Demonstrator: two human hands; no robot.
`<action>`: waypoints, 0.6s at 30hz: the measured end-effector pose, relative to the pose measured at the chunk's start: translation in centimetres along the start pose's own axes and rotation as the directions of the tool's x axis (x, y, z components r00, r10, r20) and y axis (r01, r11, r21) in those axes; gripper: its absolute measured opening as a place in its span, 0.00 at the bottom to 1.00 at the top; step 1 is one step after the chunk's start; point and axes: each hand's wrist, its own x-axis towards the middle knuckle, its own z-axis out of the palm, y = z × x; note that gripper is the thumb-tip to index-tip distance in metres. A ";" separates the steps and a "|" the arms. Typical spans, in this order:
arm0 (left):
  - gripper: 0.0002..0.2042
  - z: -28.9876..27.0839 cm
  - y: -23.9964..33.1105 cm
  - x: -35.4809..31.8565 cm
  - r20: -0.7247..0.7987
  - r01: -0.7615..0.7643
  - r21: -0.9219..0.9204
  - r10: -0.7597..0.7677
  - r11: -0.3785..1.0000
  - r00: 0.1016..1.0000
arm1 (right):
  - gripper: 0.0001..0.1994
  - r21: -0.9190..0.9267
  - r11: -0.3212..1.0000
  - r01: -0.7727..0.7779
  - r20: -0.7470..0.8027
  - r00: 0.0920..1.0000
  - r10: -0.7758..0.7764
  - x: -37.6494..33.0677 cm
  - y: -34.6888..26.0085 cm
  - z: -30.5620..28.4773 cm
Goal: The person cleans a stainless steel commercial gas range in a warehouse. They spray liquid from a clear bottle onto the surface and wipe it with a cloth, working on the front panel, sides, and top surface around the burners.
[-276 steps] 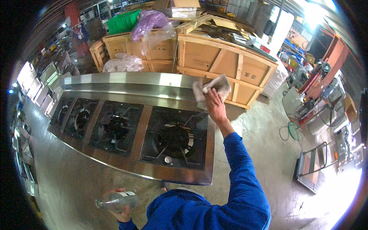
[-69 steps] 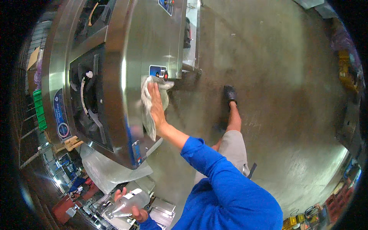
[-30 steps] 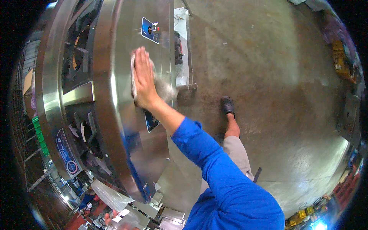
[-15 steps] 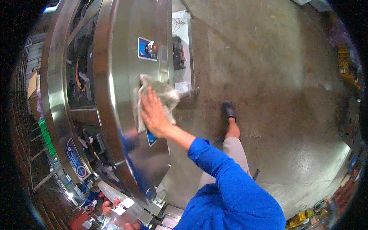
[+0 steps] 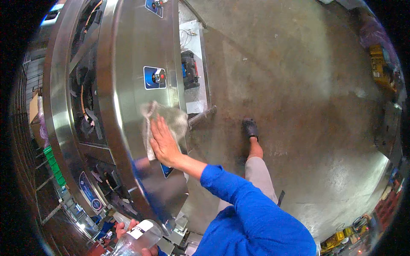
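My right hand (image 5: 165, 143) lies flat with its fingers stretched out, pressing a pale grey cloth (image 5: 173, 121) against the stainless steel front panel (image 5: 132, 55) of a large appliance. Just above the cloth, a knob with a red spot sits on a blue plate (image 5: 154, 78). Part of another blue plate (image 5: 166, 170) shows below my wrist. At the lower left, my left hand (image 5: 121, 229) is wrapped round a clear plastic bottle (image 5: 147, 237) with a white label. The bottle's far end is cut off by the picture's edge.
Dark glass windows (image 5: 87, 106) line the appliance's top side. A white lower shelf (image 5: 196, 98) holds a black box (image 5: 189, 70) beside the panel. Concrete floor (image 5: 290, 85) stretches to the right, under my leg. Yellow crates (image 5: 380, 64) and a green bin (image 5: 54, 166) stand at the sides.
The view has shifted, so the panel and knobs appear lower and further left. My right hand and the cloth remain on the panel, slightly further from the upper knob. My left hand still holds the bottle.
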 end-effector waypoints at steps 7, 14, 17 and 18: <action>0.49 4.9 0.7 1.8 -0.274 0.089 -0.076 -0.107 0.993 0.956 | 0.31 0.182 0.981 -0.067 -0.141 0.986 0.093 1.5 -0.2 -1.7; 0.48 5.9 2.9 5.7 -0.144 0.098 -0.204 -0.128 0.974 0.981 | 0.31 -0.023 0.958 0.287 -0.194 0.939 -0.286 7.1 -3.6 -4.9; 0.48 6.4 2.7 7.0 -0.159 0.181 -0.236 -0.222 0.955 0.962 | 0.30 -0.087 0.960 0.267 -0.186 0.942 -0.279 13.3 -3.4 -6.6; 0.47 7.2 2.2 7.2 -0.147 0.105 -0.251 -0.146 0.962 0.978 | 0.30 -0.058 0.976 0.210 -0.128 0.968 -0.216 15.2 -3.2 -7.1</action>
